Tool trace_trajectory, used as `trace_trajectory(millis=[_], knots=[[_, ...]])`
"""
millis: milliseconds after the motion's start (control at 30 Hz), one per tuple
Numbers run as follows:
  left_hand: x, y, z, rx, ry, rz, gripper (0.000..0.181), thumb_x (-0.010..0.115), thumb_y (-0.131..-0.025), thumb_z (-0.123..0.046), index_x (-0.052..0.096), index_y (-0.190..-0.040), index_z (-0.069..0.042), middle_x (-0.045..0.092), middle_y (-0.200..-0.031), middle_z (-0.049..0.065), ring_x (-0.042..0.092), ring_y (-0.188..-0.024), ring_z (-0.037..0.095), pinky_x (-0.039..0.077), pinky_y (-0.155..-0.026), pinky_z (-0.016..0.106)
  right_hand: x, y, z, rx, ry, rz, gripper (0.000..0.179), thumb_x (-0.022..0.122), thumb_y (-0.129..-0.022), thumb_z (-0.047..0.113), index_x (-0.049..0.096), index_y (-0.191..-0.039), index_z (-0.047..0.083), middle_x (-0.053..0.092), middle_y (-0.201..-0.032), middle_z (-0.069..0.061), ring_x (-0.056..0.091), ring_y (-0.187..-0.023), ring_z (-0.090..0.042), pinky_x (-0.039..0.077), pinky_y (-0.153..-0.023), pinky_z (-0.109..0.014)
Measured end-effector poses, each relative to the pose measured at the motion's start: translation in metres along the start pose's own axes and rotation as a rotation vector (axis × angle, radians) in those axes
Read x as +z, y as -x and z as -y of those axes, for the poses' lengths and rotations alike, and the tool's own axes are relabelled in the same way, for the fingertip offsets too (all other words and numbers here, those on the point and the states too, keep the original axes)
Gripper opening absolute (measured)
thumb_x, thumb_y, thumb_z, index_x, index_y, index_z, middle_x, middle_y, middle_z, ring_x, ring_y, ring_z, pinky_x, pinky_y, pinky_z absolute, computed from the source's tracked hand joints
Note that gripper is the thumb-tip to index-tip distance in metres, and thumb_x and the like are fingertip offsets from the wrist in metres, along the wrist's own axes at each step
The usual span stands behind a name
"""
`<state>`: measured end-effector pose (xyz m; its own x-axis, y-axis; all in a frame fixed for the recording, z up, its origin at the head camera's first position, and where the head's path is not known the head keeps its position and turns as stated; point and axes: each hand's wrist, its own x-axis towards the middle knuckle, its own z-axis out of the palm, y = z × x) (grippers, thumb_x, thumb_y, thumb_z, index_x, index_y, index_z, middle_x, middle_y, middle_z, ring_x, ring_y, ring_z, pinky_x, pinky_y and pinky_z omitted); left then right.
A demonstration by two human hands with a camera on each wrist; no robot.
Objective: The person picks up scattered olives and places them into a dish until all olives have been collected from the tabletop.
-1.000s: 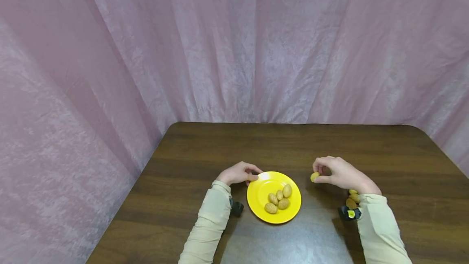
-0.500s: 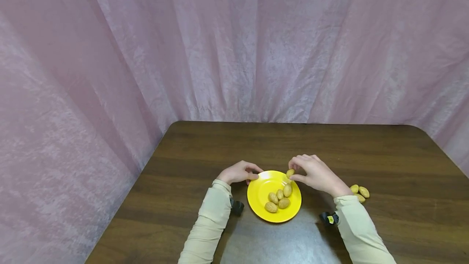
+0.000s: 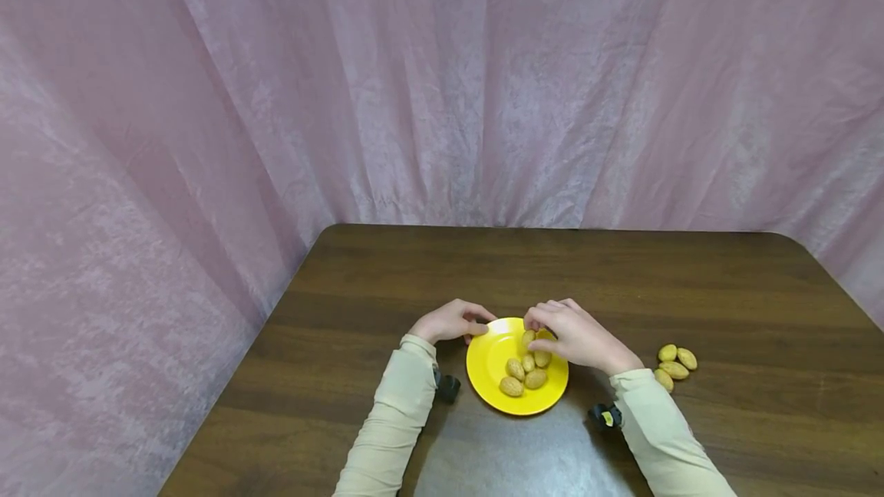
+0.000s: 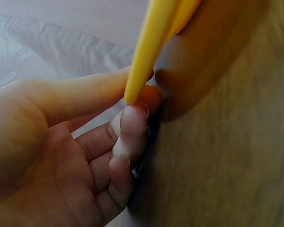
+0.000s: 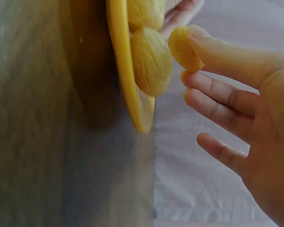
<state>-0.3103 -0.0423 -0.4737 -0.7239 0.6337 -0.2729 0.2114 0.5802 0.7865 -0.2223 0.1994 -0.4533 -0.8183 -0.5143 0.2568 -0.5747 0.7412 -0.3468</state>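
With our right hand [image 3: 575, 337] we pinch a wrinkled oval nut [image 5: 183, 48] above the yellow plate [image 3: 489, 363], whose edge our left hand [image 3: 449, 320] grips; we judge the nut light, hard, best taken round its middle

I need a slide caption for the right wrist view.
The right hand holds a nut-like piece over the yellow plate.

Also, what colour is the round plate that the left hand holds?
Plain bright yellow: the round plate shows best in the head view.
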Motion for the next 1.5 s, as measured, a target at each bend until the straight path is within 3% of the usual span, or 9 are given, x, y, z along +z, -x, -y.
trace_trajectory(millis=[300, 600, 833, 1500], knots=[[-0.001, 0.0, 0.001, 0.002, 0.003, 0.0, 0.029, 0.063, -0.093, -0.016, 0.069, -0.12, -0.012, 0.062, -0.083, 0.002, 0.055, -0.067, 0.013, 0.046, -0.063, 0.022, 0.004, -0.002, 0.005, -0.005, 0.01, 0.051, 0.018, 0.075, -0.084, 0.025, 0.064, -0.096, 0.019, 0.063, -0.088, 0.006, 0.057, -0.088, -0.016, 0.039, -0.087, -0.039], [0.001, 0.002, -0.001, 0.003, 0.019, 0.004, 0.029, 0.062, -0.093, -0.014, 0.068, -0.121, -0.01, 0.063, -0.085, 0.005, 0.054, -0.067, 0.013, 0.046, -0.063, 0.022, 0.01, -0.003, 0.008, -0.058, 0.025, 0.043, 0.017, 0.074, -0.085, 0.024, 0.065, -0.097, 0.016, 0.064, -0.089, 0.006, 0.057, -0.088, -0.013, 0.039, -0.089, -0.041], [0.0, 0.001, -0.001, 0.007, 0.026, -0.002, 0.029, 0.062, -0.093, -0.014, 0.068, -0.121, -0.009, 0.064, -0.086, 0.006, 0.055, -0.066, 0.013, 0.047, -0.063, 0.022, 0.012, -0.005, 0.009, -0.083, 0.049, 0.041, 0.006, 0.07, -0.087, 0.014, 0.066, -0.091, 0.017, 0.062, -0.087, 0.009, 0.056, -0.086, -0.011, 0.04, -0.091, -0.042], [0.001, 0.001, -0.001, 0.001, 0.003, -0.01, 0.029, 0.061, -0.094, -0.014, 0.068, -0.122, -0.009, 0.061, -0.08, 0.003, 0.054, -0.066, 0.012, 0.045, -0.063, 0.021, 0.005, -0.004, 0.01, -0.099, -0.058, 0.076, 0.014, 0.06, -0.093, 0.005, 0.067, -0.092, 0.017, 0.065, -0.089, 0.008, 0.056, -0.087, -0.007, 0.041, -0.09, -0.04]])
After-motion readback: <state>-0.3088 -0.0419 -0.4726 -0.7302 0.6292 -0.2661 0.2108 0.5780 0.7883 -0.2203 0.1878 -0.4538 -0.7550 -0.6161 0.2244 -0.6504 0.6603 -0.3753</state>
